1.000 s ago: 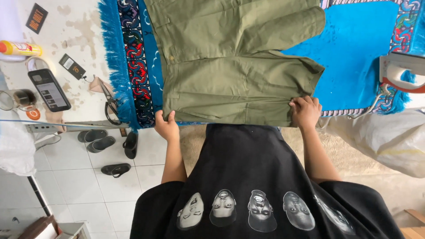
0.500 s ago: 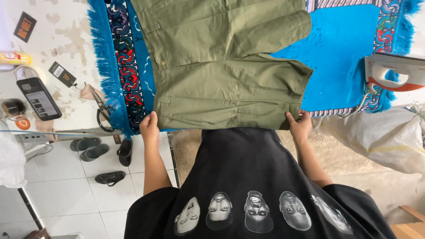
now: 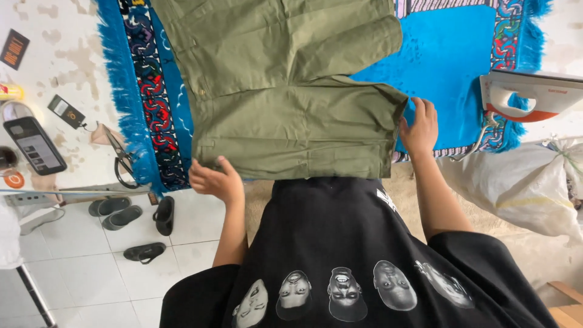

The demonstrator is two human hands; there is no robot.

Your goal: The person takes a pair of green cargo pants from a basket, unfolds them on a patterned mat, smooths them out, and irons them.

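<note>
Olive green shorts [image 3: 291,103] lie flat on a blue patterned mat [image 3: 443,67] with a fringed border. My left hand [image 3: 215,179] grips the near left corner of the shorts, fingers curled over the edge. At the shorts' right edge, my right hand [image 3: 419,124] rests flat on the mat with its fingers spread, touching the leg hem. I wear a black printed shirt [image 3: 340,255], which fills the bottom of the view.
A white and orange iron [image 3: 528,94] stands at the right on the mat's edge. Scissors [image 3: 121,158], a phone [image 3: 35,146] and a small tag [image 3: 67,111] lie left of the mat. Sandals [image 3: 130,218] sit on the tiled floor below. A white sack [image 3: 522,182] is at the right.
My right hand has let go of the near right corner and moved up along the right edge, now flat. My left hand keeps its hold on the near edge.
</note>
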